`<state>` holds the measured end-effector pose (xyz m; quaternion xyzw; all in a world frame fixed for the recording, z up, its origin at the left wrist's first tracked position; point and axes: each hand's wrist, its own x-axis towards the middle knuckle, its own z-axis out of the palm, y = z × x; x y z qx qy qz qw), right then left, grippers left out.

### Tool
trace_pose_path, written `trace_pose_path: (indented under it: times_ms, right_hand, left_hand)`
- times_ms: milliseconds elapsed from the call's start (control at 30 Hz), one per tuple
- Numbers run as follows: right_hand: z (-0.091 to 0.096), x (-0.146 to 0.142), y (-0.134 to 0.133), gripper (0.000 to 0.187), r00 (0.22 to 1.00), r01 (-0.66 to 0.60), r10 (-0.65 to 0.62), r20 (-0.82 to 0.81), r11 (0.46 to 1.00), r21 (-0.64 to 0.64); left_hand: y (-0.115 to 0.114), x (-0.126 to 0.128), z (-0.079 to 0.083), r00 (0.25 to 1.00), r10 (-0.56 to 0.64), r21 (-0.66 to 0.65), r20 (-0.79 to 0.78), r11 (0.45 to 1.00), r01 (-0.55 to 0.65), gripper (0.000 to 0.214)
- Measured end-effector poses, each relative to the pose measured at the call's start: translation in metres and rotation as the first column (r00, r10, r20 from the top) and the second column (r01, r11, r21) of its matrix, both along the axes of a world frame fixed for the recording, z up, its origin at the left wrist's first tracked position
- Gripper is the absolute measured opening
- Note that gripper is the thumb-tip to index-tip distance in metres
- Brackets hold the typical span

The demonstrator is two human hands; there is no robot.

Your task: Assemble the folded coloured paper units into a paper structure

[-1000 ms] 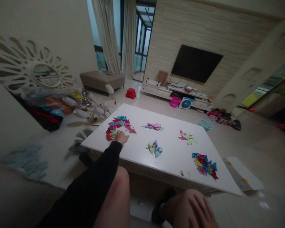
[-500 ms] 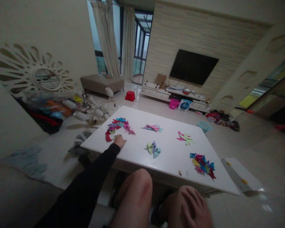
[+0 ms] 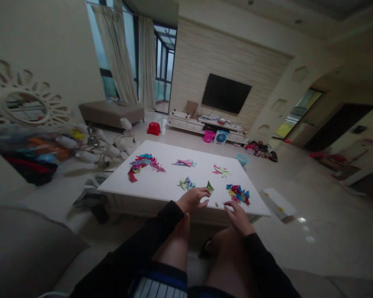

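Touching the light-green, pointed folded-paper piece [image 3: 210,187] at the near side of the white rectangular table [image 3: 158,184], the left hand [image 3: 194,200] curls, grip unclear; the right hand [image 3: 238,218] is loosely parted. Likely light, crushable: pinch its folds.

White table [image 3: 164,186] bearing colourful folded-paper piles [image 3: 238,193].

No lettering, numbers, brand marks or signs can be read anywhere here.

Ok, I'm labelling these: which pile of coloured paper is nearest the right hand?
The multicoloured pile farthest right, just beyond the right hand; the other piles lie farther from that hand.
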<state>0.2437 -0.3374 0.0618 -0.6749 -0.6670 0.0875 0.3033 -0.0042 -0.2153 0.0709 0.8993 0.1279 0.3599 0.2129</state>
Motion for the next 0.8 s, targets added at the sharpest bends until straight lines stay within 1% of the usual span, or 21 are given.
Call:
trace_pose_path:
  times_ms: [67,133,200,233,300,367,433,500,567,600,667,800]
  right_hand:
    - [0.018,-0.010,0.010,0.027,0.992,0.013,0.002,-0.125,0.993,0.121]
    - [0.032,-0.020,0.014,0.022,0.974,0.002,0.050,-0.223,0.974,0.228]
    - [0.040,-0.028,0.015,0.017,0.954,-0.020,0.113,-0.278,0.949,0.316]
    - [0.042,-0.030,0.014,0.016,0.943,-0.029,0.138,-0.302,0.941,0.338]
    - [0.041,-0.031,0.014,0.017,0.909,-0.046,0.170,-0.381,0.948,0.314]
    - [0.037,-0.029,0.015,0.023,0.850,-0.069,0.182,-0.494,0.969,0.238]
    - [0.032,-0.028,0.017,0.028,0.783,-0.118,0.206,-0.588,0.976,0.185]
    - [0.028,-0.027,0.021,0.034,0.723,-0.171,0.246,-0.645,0.969,0.179]
    - [0.026,-0.030,0.026,0.037,0.673,-0.197,0.274,-0.687,0.962,0.191]
    - [0.024,-0.032,0.029,0.037,0.653,-0.189,0.275,-0.706,0.961,0.200]
    - [0.021,-0.037,0.039,0.032,0.625,-0.134,0.255,-0.738,0.966,0.220]
    - [0.014,-0.046,0.072,0.030,0.612,0.005,0.182,-0.769,0.972,0.234]
  left_hand:
    - [-0.016,0.008,0.006,0.999,-0.029,0.041,-0.025,0.999,0.030,0.009]
    - [-0.026,0.011,0.009,0.999,-0.029,0.060,-0.037,0.998,0.031,0.006]
    - [-0.031,0.011,0.011,0.999,0.001,0.065,-0.050,0.998,0.002,0.011]
    - [-0.032,0.010,0.012,0.998,0.022,0.063,-0.055,0.998,-0.019,0.012]
    - [-0.033,0.011,0.017,0.997,0.056,0.043,-0.055,0.998,-0.054,0.014]
    - [-0.033,0.013,0.023,0.996,0.076,0.000,-0.038,0.997,-0.076,0.014]
    - [-0.031,0.017,0.030,0.996,0.088,-0.046,-0.027,0.995,-0.090,0.014]
    - [-0.028,0.021,0.036,0.994,0.103,-0.057,-0.042,0.993,-0.105,0.015]
    - [-0.022,0.026,0.037,0.989,0.134,-0.029,-0.067,0.990,-0.136,0.014]
    - [-0.018,0.029,0.037,0.984,0.156,-0.008,-0.080,0.988,-0.157,0.014]
    - [-0.008,0.033,0.033,0.974,0.202,0.032,-0.102,0.979,-0.200,0.014]
    - [0.019,0.041,0.023,0.954,0.272,0.103,-0.128,0.960,-0.260,0.015]
